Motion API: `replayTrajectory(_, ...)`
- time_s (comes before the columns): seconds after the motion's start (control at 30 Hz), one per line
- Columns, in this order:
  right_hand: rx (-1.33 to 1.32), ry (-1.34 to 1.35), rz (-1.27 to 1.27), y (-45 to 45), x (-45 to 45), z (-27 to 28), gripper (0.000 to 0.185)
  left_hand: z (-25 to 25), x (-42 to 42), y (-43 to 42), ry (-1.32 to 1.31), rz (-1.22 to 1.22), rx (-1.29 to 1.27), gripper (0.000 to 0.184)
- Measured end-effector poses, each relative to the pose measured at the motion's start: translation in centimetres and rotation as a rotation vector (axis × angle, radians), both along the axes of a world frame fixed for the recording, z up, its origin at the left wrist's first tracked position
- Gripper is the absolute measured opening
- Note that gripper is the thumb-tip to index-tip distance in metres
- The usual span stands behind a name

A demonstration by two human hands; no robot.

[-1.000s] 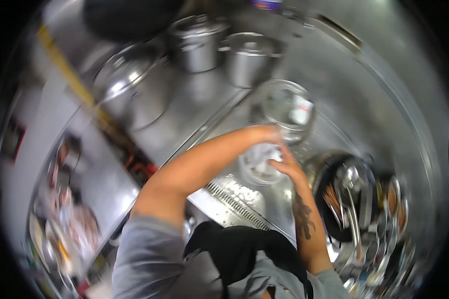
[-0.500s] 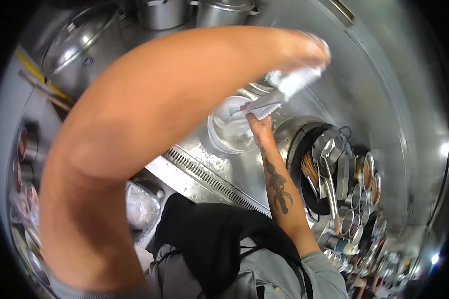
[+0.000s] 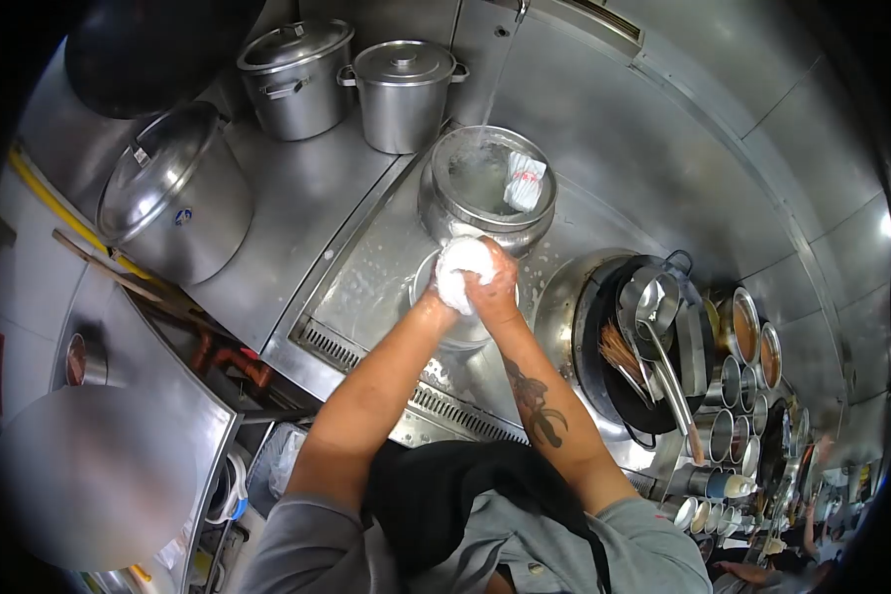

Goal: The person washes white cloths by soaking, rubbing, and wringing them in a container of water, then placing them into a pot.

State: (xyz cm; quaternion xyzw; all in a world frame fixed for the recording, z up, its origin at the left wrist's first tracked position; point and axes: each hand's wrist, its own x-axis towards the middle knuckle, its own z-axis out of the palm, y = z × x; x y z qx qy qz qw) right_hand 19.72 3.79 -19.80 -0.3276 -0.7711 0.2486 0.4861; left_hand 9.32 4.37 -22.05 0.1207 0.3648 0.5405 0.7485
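Note:
Bunched between my two hands is a white cloth (image 3: pixel 464 263), squeezed into a ball above the white bucket (image 3: pixel 463 339). My right hand (image 3: pixel 495 282) wraps its fingers round the cloth from the right. On the other side, my left hand (image 3: pixel 439 299) grips the same cloth, its fingers largely hidden. Just beyond them a round steel pot (image 3: pixel 436 205) holds water, with a thin stream falling in. A second white cloth (image 3: pixel 525 181) with red marks lies in that pot against the rim. My hands cover much of the bucket.
Lidded steel pots (image 3: pixel 402 94) stand on the back counter, a larger lidded pot (image 3: pixel 183 188) at left. To my right sits a black wok (image 3: pixel 604 297) with a ladle (image 3: pixel 668 381) and a bamboo brush (image 3: pixel 619 348). Several steel containers (image 3: pixel 731 381) line the right side. A drain grate (image 3: pixel 445 406) runs in front.
My left hand has come down from high on the right, where it held a white cloth stretched out. Both hands are now together, squeezing the bunched cloth over the bucket.

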Motion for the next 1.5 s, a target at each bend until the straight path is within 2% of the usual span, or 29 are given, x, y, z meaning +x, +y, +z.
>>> replayTrajectory(0.03,-0.056,-0.091,-0.043,1.1,0.7,-2.1,0.040,0.6,-0.2,0.0,0.030,-0.001,-0.007,0.036)
replayTrajectory(0.13,-0.057,-0.186,-0.169,2.9,3.8,-6.6,0.049,3.3,-1.2,0.4,0.132,0.006,-0.008,0.021)
replayTrajectory(0.17,-0.141,-0.431,-0.228,3.7,4.6,-7.9,0.057,4.6,-1.5,0.1,0.243,0.071,0.045,0.021)
replayTrajectory(0.27,0.039,-0.370,-0.194,1.3,5.2,-6.1,0.063,5.3,-3.2,1.7,0.046,0.169,-0.009,0.020)
replayTrajectory(0.3,0.008,-0.401,-0.111,0.7,4.6,-4.3,0.070,6.8,-2.1,1.1,-0.105,0.288,-0.036,0.021)
replayTrajectory(0.4,-0.214,-0.084,0.010,-0.3,2.3,-3.3,0.061,8.0,0.5,-0.4,-0.202,0.290,0.002,0.023)
replayTrajectory(0.43,-0.222,-0.147,-0.121,-0.4,2.4,-3.1,0.045,9.8,0.9,-1.1,-0.223,0.270,0.035,0.025)
replayTrajectory(0.53,-0.650,0.000,-0.183,2.1,6.5,-8.0,0.027,12.2,-1.8,-0.7,-0.273,0.235,0.175,0.030)
replayTrajectory(0.6,-0.651,0.270,-0.231,3.5,8.8,-8.8,0.021,14.8,-3.6,-2.5,-0.206,0.322,0.207,0.034)
replayTrajectory(0.63,-0.649,0.406,-0.257,3.8,9.2,-8.2,0.021,15.2,-4.1,-3.4,-0.166,0.319,0.214,0.042)
replayTrajectory(0.67,-0.711,0.732,-0.041,4.8,9.5,-7.5,0.028,13.6,-4.4,-3.5,-0.184,0.310,0.237,0.043)
replayTrajectory(0.73,-0.907,1.400,0.223,1.3,6.5,2.4,0.033,7.6,-4.3,-3.1,-0.222,0.295,0.290,0.045)
replayTrajectory(0.8,-0.813,1.189,0.439,1.5,4.7,1.8,0.037,4.1,-1.9,-3.3,-0.246,0.194,-0.013,0.049)
replayTrajectory(0.83,-0.763,1.079,0.540,1.6,3.7,1.3,0.039,2.3,-0.6,-3.0,-0.197,0.185,-0.033,0.048)
replayTrajectory(0.87,-0.705,0.940,0.481,1.0,2.4,0.2,0.039,0.5,0.8,-2.7,-0.151,0.175,-0.058,0.046)
replayTrajectory(0.9,-0.515,0.551,-0.260,0.7,0.1,-3.0,0.033,-0.9,1.7,-2.1,-0.108,0.164,-0.081,0.045)
replayTrajectory(0.97,-0.017,0.090,-0.063,-0.1,0.7,-1.3,0.030,-3.4,-0.3,-1.1,0.197,0.110,0.302,0.036)
replayTrajectory(1.0,0.227,-0.142,0.039,-0.5,1.1,-0.8,0.030,-2.3,-0.6,-0.8,-0.060,0.154,0.236,0.028)
replayTrajectory(1.03,0.172,-0.256,0.000,0.0,1.9,-1.8,0.032,-1.0,-0.8,-0.5,-0.312,0.208,0.160,0.021)
replayTrajectory(1.1,0.064,-0.478,-0.077,1.4,4.1,-4.8,0.037,1.8,-2.6,0.6,0.196,-0.029,0.084,0.024)
replayTrajectory(1.13,0.028,-0.536,-0.039,1.2,5.2,-4.9,0.044,3.2,-3.1,0.5,0.448,-0.148,0.038,0.027)
replayTrajectory(1.17,-0.007,-0.594,-0.001,1.0,6.3,-4.8,0.051,5.6,-2.9,-1.0,0.660,-0.093,0.133,0.030)
replayTrajectory(1.2,-0.045,-0.654,0.037,0.6,6.6,-4.0,0.059,6.3,-3.1,-0.8,0.714,-0.137,0.147,0.031)
replayTrajectory(1.27,-0.054,-0.404,0.076,0.9,6.3,-2.5,0.073,7.2,-3.4,0.4,0.822,-0.230,0.175,0.034)
replayTrajectory(1.3,-0.059,-0.280,0.092,1.0,5.9,-1.3,0.080,5.8,-3.3,1.1,0.816,-0.168,0.268,0.035)
replayTrajectory(1.4,-0.213,-0.175,0.195,1.1,3.1,1.9,0.090,11.5,-2.3,0.4,0.766,-0.324,0.485,0.034)
replayTrajectory(1.43,-0.333,-0.170,0.153,0.4,2.4,3.9,0.076,12.6,-2.1,0.6,0.672,-0.309,0.545,0.031)
replayTrajectory(1.5,-0.498,-0.098,0.022,1.0,2.2,2.9,0.060,16.0,-2.0,0.2,0.463,-0.241,0.672,0.036)
